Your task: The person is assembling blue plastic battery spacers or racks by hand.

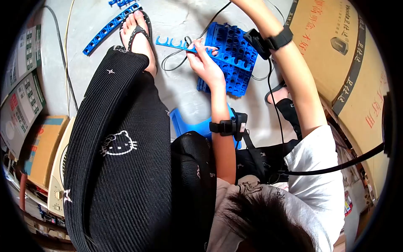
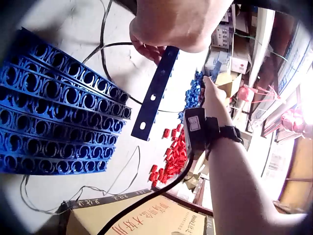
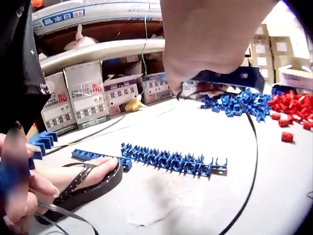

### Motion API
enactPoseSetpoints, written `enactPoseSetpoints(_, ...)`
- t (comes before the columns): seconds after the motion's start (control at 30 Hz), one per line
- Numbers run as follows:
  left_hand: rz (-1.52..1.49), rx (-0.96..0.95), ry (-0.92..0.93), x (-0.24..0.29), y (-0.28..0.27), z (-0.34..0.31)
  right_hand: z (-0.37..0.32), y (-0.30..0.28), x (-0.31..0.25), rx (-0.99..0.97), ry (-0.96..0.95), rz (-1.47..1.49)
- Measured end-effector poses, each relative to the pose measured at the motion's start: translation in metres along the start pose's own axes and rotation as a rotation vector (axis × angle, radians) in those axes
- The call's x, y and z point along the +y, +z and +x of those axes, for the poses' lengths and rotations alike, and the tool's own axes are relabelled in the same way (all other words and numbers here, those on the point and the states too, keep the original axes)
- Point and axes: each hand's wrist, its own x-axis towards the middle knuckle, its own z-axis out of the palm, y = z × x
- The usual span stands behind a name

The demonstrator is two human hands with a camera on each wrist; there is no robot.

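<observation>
My left hand pinches a flat blue clip strip with a row of open, C-shaped clips. In the left wrist view this strip hangs from the fingers, its holed flat side showing. Beside it on the floor stands a block of stacked blue clip strips. My right arm reaches away past the head view's top edge. In the left wrist view my right hand is by a pile of small blue pieces. In the right wrist view it grips another dark blue holed strip; its fingertips are mostly hidden.
Red pieces lie heaped near the blue ones. A sandalled foot rests beside loose blue strips on the floor. A large carton stands at right, with a blue stool below. Black cables cross the floor.
</observation>
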Motion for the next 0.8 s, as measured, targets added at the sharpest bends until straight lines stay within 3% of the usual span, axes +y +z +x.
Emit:
enactPoseSetpoints(0.1, -0.001, -0.019, -0.019, -0.002, 0.004, -0.006, -0.021, -0.016, 0.013, 0.012, -0.071, -0.019)
enactPoseSetpoints(0.2, 0.026, -0.037, -0.043, -0.004, 0.004, -0.009, -0.046, -0.014, 0.032, -0.062, 0.068, -0.235)
enactPoseSetpoints(0.27, 0.042, -0.040, -0.048, -0.007, 0.005, -0.010, -0.060, -0.018, 0.046, -0.367, 0.236, -0.314)
enactPoseSetpoints(0.4, 0.056, -0.055, -0.059, -0.010, 0.007, -0.013, -0.079, -0.023, 0.071, -0.385, 0.263, -0.298)
enactPoseSetpoints(0.47, 0.045, -0.061, -0.079, -0.012, 0.008, -0.014, -0.078, -0.033, 0.072, -0.012, 0.295, -0.083)
enactPoseSetpoints(0.5, 0.046, -0.062, -0.079, -0.013, 0.008, -0.014, -0.075, -0.038, 0.071, -0.012, 0.297, -0.083)
enactPoseSetpoints(0.57, 0.052, -0.065, -0.089, -0.014, 0.008, -0.013, -0.064, -0.046, 0.070, 0.257, 0.600, 0.170)
enactPoseSetpoints(0.6, 0.054, -0.065, -0.088, -0.014, 0.008, -0.014, -0.063, -0.051, 0.076, 0.257, 0.602, 0.172)
enactPoseSetpoints(0.67, 0.056, -0.051, -0.094, -0.015, 0.009, -0.013, -0.059, -0.065, 0.092, 0.193, 0.914, 0.714)
enactPoseSetpoints(0.7, 0.056, -0.057, -0.092, -0.016, 0.008, -0.013, -0.048, -0.086, 0.079, 0.139, 1.105, 0.840)
enactPoseSetpoints(0.73, 0.071, -0.059, -0.093, -0.016, 0.008, -0.013, -0.050, -0.092, 0.105, 0.102, 1.070, 1.356)
enactPoseSetpoints(0.8, 0.081, -0.065, -0.088, -0.015, 0.008, -0.012, -0.033, -0.123, 0.087, 0.285, 1.090, 1.188)
